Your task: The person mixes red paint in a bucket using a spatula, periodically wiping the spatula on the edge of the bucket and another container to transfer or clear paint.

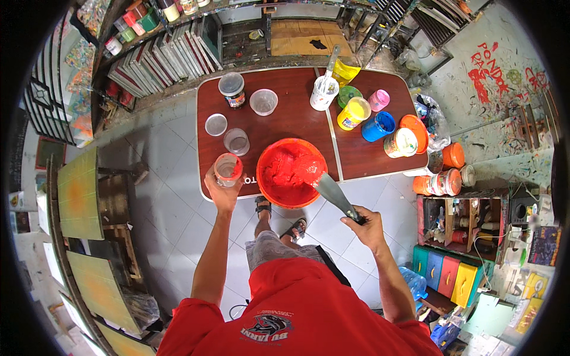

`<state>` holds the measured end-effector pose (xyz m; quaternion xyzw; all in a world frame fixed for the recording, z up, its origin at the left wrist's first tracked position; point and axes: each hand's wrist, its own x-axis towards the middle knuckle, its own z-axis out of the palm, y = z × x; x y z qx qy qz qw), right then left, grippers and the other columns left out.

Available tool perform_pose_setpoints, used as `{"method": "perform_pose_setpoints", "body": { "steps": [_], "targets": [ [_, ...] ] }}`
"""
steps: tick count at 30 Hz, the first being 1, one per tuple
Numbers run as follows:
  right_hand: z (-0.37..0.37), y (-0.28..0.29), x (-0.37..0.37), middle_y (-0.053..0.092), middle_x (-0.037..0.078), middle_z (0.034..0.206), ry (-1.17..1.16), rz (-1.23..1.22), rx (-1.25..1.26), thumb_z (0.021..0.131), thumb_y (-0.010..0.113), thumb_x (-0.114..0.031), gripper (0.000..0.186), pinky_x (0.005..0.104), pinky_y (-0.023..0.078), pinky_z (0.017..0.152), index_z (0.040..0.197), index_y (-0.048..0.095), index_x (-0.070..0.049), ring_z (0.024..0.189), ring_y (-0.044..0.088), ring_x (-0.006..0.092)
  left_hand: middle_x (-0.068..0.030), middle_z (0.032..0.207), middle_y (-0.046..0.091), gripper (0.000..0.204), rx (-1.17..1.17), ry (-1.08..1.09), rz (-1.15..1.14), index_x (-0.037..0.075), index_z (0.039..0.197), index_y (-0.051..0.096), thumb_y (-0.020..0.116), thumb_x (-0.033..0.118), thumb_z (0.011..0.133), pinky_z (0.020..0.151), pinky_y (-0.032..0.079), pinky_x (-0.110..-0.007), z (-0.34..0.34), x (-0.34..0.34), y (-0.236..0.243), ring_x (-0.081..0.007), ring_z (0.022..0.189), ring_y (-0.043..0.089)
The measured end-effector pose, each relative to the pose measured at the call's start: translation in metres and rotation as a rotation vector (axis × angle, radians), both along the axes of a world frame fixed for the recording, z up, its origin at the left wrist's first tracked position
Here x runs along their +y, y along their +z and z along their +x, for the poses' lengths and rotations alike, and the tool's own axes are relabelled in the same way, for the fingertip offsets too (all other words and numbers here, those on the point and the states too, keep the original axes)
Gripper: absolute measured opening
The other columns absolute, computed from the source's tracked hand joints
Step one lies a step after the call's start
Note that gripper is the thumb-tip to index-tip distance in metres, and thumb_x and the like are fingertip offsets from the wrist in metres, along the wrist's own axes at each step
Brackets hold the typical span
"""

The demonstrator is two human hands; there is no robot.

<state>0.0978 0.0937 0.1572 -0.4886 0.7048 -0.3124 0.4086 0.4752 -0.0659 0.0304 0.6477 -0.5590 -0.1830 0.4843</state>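
A: You have one orange basin (pixel 290 205) in front of you, at the near edge of the counter (pixel 297 123), holding a mass of red paint (pixel 279 166).

B: Your paint looks thick and glossy, heaped in uneven ridges, with one smoother, shinier mound toward the right.

A: Your right grip (pixel 371 226) is clasped around the black handle of one scraper (pixel 335 194); its broad grey blade slants into the basin, the tip at that shiny mound.

B: Your left grip (pixel 223 193) is wrapped around one clear cup (pixel 227 172), just left of the basin, with red smeared inside near its rim.

A: Beyond that cup you have one clear tumbler (pixel 236 142), one clear bowl (pixel 263 103), one round pale disc (pixel 216 124) and one lidded jar (pixel 232 95).

B: Toward your right, count seven containers: one white tub (pixel 321 105) with one smeared spatula (pixel 333 61) standing in it, one green pot (pixel 342 98), one pink pot (pixel 377 106), one yellow pot (pixel 348 123), one blue pot (pixel 371 134), one pale-filled tub (pixel 392 149) and one orange container (pixel 423 134).

A: Your two sandals (pixel 301 228) are on the tiled floor (pixel 178 155).
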Motion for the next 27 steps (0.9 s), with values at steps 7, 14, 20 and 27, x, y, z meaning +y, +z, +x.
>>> {"method": "perform_pose_setpoints", "body": {
  "steps": [7, 14, 20, 27],
  "targets": [
    [0.000, 0.044, -0.001, 0.064, 0.001, 0.066, 0.028, -0.091, 0.043, 0.089, 0.081, -0.023, 0.028, 0.0261, 0.045, 0.056, 0.110, 0.076, -0.005, 0.059, 0.054, 0.0054, -0.0178, 0.121, 0.061, 0.086, 0.253, -0.293, -0.102, -0.002, 0.130, 0.043, 0.094, 0.016, 0.063, 0.095, 0.052, -0.040, -0.041, 0.002, 0.073, -0.0284, 0.110, 0.062],
    [0.003, 0.085, 0.001, 0.062, 0.000, 0.064, 0.030, -0.115, 0.033, 0.091, 0.078, -0.023, 0.026, 0.0262, 0.044, 0.055, 0.110, 0.076, -0.006, 0.058, 0.053, 0.0058, -0.0211, 0.117, 0.066, 0.081, -0.053, -0.398, -0.075, -0.005, 0.126, 0.050, 0.094, 0.018, 0.061, 0.092, 0.054, -0.045, -0.060, -0.013, 0.086, -0.0375, 0.107, 0.066],
    [0.003, 0.110, 0.002, 0.064, 0.006, 0.066, 0.025, -0.207, 0.152, 0.090, 0.079, -0.024, 0.026, 0.0287, 0.046, 0.056, 0.109, 0.076, -0.006, 0.057, 0.056, 0.0111, -0.0194, 0.117, 0.068, 0.077, -0.057, -0.508, 0.007, -0.002, 0.125, 0.046, 0.093, 0.018, 0.067, 0.094, 0.054, -0.043, -0.075, -0.012, 0.108, -0.0330, 0.105, 0.069],
    [0.020, 0.102, 0.001, 0.069, 0.009, 0.072, 0.013, -0.419, 0.554, 0.090, 0.076, -0.033, 0.032, 0.0372, 0.052, 0.057, 0.114, 0.075, -0.011, 0.059, 0.066, 0.0266, -0.0178, 0.118, 0.067, 0.082, -0.069, -0.550, 0.116, -0.003, 0.130, 0.043, 0.091, 0.022, 0.068, 0.098, 0.051, -0.041, -0.093, 0.001, 0.126, -0.0325, 0.110, 0.066]
  ]
}}
